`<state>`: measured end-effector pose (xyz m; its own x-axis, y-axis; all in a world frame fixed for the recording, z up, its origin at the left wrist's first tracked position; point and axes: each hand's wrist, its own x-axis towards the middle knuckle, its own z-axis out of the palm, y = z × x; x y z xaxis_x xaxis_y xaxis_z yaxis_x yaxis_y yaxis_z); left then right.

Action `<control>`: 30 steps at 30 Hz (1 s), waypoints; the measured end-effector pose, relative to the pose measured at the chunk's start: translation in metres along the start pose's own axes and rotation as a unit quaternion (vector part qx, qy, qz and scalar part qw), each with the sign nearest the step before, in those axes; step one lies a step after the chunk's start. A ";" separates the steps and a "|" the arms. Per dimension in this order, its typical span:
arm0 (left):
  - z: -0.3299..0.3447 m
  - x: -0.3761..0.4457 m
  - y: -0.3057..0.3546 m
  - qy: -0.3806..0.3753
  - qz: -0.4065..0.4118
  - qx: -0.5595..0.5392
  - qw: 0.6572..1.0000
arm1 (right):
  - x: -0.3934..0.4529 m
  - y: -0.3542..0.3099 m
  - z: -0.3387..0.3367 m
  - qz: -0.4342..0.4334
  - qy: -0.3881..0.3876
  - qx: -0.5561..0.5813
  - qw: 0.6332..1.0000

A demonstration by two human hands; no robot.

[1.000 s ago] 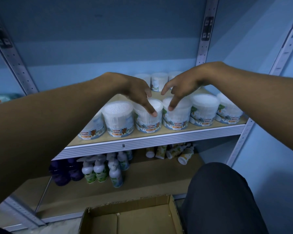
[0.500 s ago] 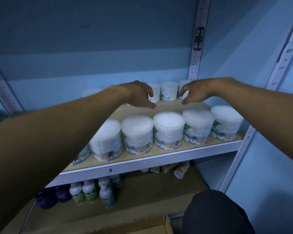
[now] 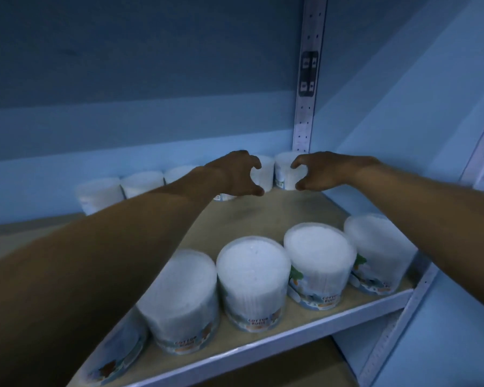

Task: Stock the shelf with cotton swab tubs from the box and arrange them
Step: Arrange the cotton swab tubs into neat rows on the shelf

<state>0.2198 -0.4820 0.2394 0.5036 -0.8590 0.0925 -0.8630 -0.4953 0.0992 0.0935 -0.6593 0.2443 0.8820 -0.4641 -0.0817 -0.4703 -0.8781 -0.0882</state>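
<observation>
Both hands, the left hand (image 3: 236, 174) and right hand (image 3: 316, 174), had moved from the front row to the shelf's (image 3: 277, 216) back edge, fingers curled open around rear tubs (image 3: 287, 171), gripping nothing yet.

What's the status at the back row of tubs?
Left hand and right hand curled, reaching at back-row tubs, grip unconfirmed. Front-row tubs upright. Nothing blocking.

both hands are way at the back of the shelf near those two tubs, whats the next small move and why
Probably close each hand around the tub in front of it. The left hand and right hand are both curled open in a C shape just short of the two back-row tubs, the left tub and the right tub. Neither is gripped yet, and bare shelf board lies between the back and front rows.
</observation>
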 end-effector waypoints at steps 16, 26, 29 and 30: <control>0.011 0.102 -0.013 -0.030 -0.009 0.048 0.998 | 0.091 0.013 -0.014 0.001 0.011 -0.026 1.000; 0.015 0.124 -0.018 -0.056 0.013 0.084 0.995 | 0.115 0.003 -0.012 -0.013 0.008 -0.066 0.998; 0.016 0.128 -0.019 -0.053 0.017 0.084 0.995 | 0.119 0.003 -0.011 -0.016 0.007 -0.072 0.997; 0.016 0.129 -0.020 -0.051 0.016 0.083 0.995 | 0.119 0.003 -0.011 -0.016 0.007 -0.073 0.997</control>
<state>0.3012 -0.5848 0.2333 0.4758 -0.8795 -0.0081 -0.8778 -0.4742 -0.0677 0.1978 -0.7185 0.2452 0.8975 -0.4357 -0.0674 -0.4327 -0.8998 0.0558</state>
